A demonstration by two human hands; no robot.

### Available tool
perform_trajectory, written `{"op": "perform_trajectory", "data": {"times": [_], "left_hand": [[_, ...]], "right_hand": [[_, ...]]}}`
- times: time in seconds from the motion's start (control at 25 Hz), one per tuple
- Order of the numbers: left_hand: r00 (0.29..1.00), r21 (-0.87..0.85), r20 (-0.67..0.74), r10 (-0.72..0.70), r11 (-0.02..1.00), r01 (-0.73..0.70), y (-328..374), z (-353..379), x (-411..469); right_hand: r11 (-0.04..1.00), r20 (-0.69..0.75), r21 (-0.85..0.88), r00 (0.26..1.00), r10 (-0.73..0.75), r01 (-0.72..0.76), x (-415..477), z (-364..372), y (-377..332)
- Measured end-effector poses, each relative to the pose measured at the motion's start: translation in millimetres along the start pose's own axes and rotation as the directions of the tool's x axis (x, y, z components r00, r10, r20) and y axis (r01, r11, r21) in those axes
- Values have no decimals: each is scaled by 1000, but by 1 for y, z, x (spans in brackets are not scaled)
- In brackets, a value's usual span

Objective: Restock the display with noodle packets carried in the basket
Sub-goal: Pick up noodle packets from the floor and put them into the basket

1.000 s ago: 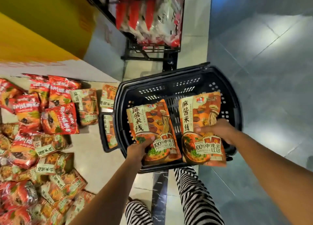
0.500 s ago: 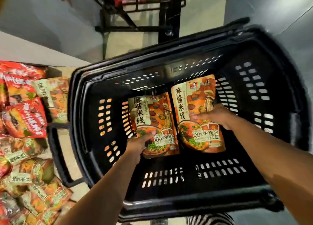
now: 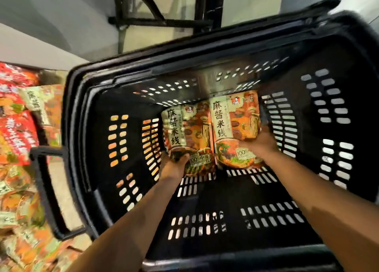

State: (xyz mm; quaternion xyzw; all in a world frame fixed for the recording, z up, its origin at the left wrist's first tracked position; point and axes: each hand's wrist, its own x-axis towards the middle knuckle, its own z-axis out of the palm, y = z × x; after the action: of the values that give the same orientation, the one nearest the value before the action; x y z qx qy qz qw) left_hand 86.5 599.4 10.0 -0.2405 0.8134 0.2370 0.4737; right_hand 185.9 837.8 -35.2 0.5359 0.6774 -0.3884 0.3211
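A black plastic basket [image 3: 86, 128] with slotted walls fills the view. Deep inside it, near the far wall, are two orange noodle packets side by side. My left hand [image 3: 174, 166] grips the lower end of the left packet [image 3: 192, 132]. My right hand [image 3: 260, 142] holds the right packet [image 3: 231, 120] across its lower right part. Both packets stand tilted, printed faces toward me. Whether they touch the basket floor I cannot tell.
The display [image 3: 18, 148] on the left holds several red and orange noodle packets in a loose pile. A black metal rack [image 3: 155, 15] stands on the grey floor beyond the basket. The basket's handle [image 3: 44, 189] hangs on its left side.
Both hands have gone down from above the basket into it, each with its packet, toward the far wall. The view has closed in on the basket.
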Motion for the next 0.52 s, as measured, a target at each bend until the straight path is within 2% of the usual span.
{"op": "perform_trajectory", "data": {"times": [0.08,0.2,0.28,0.4,0.52], "left_hand": [[985,183,51,164,968,-171,11,-17,-31],[923,413,162,348,826,-384,31,-47,-76],[889,450,201,412,768,-457,47,-67,-105],[858,420,153,490,754,-505,68,-102,-151],[822,466,111,558,701,-539,74,-137,-189]], "right_hand": [[996,59,-90,998,-22,28,-28,-3,-9],[990,144,-117,987,-68,85,-73,-26,-30],[984,142,-119,983,-116,134,-108,-44,-49],[969,157,-150,972,-174,197,-161,-74,-81],[954,147,-156,961,-233,255,-205,-91,-110]]}}
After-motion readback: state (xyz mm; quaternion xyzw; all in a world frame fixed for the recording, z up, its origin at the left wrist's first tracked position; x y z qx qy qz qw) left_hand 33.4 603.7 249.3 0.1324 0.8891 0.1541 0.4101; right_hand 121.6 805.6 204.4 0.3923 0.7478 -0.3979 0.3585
